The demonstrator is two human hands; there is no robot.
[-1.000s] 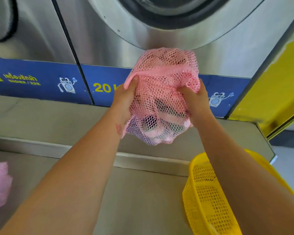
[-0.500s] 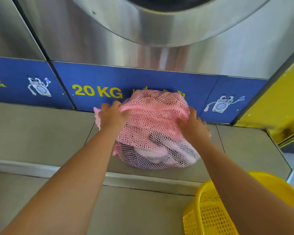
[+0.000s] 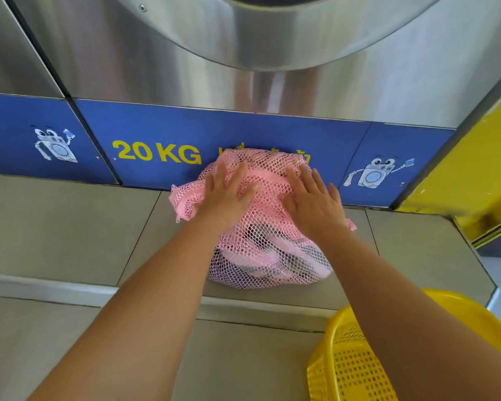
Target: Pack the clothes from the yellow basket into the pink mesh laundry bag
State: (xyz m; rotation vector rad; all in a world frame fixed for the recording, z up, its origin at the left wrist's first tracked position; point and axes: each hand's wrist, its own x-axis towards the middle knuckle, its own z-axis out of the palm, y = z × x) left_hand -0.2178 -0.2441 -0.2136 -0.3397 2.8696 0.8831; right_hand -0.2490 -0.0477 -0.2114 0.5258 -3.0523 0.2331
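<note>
The pink mesh laundry bag [image 3: 266, 250] lies on the grey tiled ledge in front of the washing machine, bulging with light and dark clothes. My left hand [image 3: 229, 192] rests flat on the bag's upper left part with fingers straight and spread. On its upper right part my right hand [image 3: 313, 201] presses down flat in the same way. The yellow basket [image 3: 350, 363] stands at the lower right, partly hidden by my right forearm; the part of its inside that shows holds no clothes.
A steel washing machine [image 3: 185, 53] with a blue "20 KG" panel [image 3: 156, 151] rises right behind the bag. A grey ledge [image 3: 70, 227] steps down to a lower floor [image 3: 41, 342]. A yellow wall [image 3: 475, 175] stands at the right.
The bag went from held up in both hands down onto the ledge. Both hands let go of their grip and now lie flat on top of it.
</note>
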